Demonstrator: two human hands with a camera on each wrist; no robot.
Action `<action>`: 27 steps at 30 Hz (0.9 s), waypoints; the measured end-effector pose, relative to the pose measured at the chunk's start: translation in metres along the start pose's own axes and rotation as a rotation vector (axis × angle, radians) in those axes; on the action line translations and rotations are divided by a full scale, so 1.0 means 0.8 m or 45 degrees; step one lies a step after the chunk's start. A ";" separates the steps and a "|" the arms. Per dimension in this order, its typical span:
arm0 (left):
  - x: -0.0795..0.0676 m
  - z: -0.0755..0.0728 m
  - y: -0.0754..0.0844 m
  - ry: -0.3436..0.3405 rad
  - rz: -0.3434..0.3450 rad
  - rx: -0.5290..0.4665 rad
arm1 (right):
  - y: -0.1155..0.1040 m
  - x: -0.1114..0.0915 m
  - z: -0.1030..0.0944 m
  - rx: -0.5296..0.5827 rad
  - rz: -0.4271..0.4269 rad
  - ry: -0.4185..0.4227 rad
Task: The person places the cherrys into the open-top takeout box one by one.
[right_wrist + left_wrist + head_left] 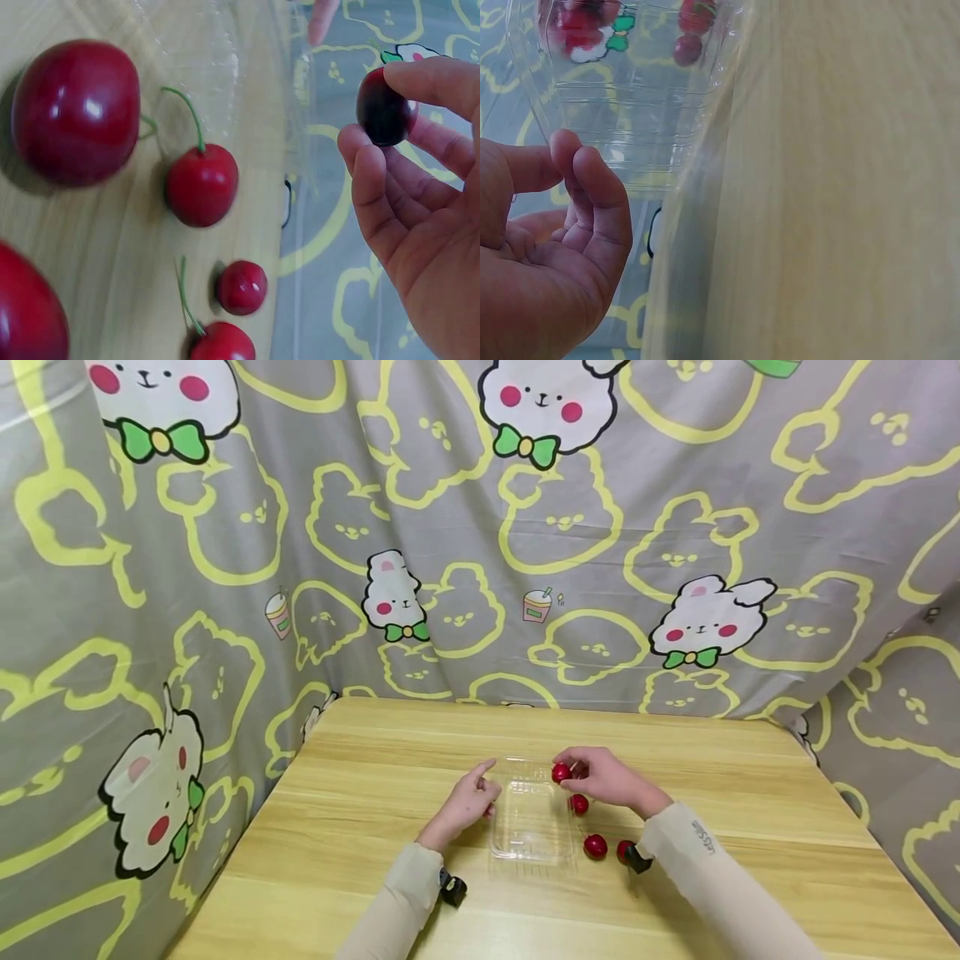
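Note:
My right hand (603, 777) pinches a dark red cherry (384, 109) between thumb and fingertips, over the upper right side of a clear plastic box (534, 822). The box stands open on the table, its bottom bare. At its left side is my left hand (467, 802), index finger extended and thumb at the rim. In the left wrist view, its fingertips (568, 150) overlap the box's edge. Right of the box lie more cherries: one (579, 803) just under my right hand, another (596, 847) nearer me, and one (626, 852) partly behind the right wrist strap.
A light wood table (360, 827) carries everything. Grey curtain (450, 527) with yellow outlines and white cartoon animals hangs behind it and along both sides. In the right wrist view, several cherries, some with green stems (187, 112), lie spread beside the box.

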State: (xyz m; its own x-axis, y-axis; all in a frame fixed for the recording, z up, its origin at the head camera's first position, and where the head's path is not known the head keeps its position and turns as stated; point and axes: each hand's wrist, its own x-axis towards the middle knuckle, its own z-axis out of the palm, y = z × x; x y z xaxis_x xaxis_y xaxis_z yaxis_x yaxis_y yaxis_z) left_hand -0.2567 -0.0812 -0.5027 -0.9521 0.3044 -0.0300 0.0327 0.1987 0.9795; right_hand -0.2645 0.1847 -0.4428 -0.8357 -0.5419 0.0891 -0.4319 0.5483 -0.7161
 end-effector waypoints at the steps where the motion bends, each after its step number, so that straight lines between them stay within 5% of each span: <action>1: 0.000 0.000 0.001 -0.001 -0.004 0.002 | 0.000 0.003 0.002 -0.009 -0.007 -0.001; 14: 0.000 0.003 0.007 -0.007 -0.009 0.020 | -0.002 0.034 0.025 0.021 0.017 0.030; 20: -0.015 0.004 0.035 -0.020 0.001 0.054 | -0.001 0.042 0.033 0.054 0.043 0.003; 27: 0.000 0.004 0.004 -0.014 -0.010 0.042 | 0.001 0.049 0.045 0.004 0.036 0.011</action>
State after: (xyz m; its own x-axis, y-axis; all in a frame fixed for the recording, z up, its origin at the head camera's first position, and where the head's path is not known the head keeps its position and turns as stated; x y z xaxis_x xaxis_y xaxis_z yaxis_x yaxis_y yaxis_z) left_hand -0.2559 -0.0778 -0.5000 -0.9490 0.3127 -0.0396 0.0358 0.2319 0.9721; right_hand -0.2856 0.1407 -0.4648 -0.8506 -0.5204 0.0748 -0.4069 0.5614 -0.7206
